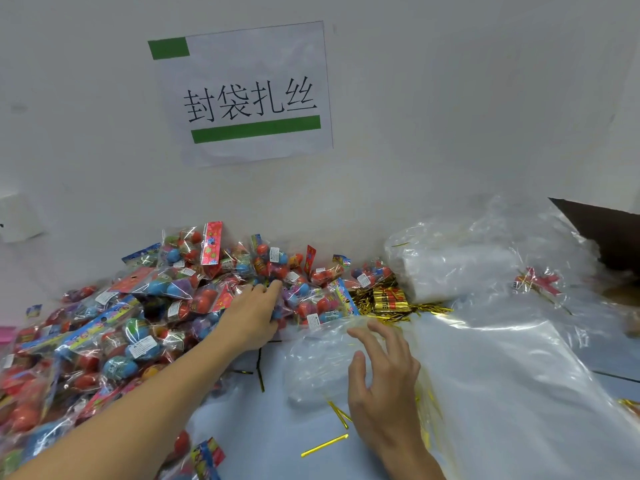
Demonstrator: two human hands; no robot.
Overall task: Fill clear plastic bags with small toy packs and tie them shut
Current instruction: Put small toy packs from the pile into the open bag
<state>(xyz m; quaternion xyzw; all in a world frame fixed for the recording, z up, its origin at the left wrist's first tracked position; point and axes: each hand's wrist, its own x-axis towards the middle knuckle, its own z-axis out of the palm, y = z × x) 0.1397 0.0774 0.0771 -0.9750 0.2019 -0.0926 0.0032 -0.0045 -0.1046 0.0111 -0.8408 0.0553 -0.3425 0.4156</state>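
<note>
A pale wall with a paper sign (242, 93) rises behind a light blue table (263, 431). A heap of toy packs (114, 327) covers the table's left side up to the wall. The left hand (251, 315) reaches forward, arm stretched out, palm down on the heap; its fingertips sink among the packs, and I cannot tell whether they grip one. The right hand (384, 382) hovers with fingers spread and relaxed, holding nothing, over a clear plastic bag (322, 362) lying flat just right of the heap. Gold twist ties (388, 301) lie bundled near the wall, with a loose tie (323, 445) near the right wrist.
</note>
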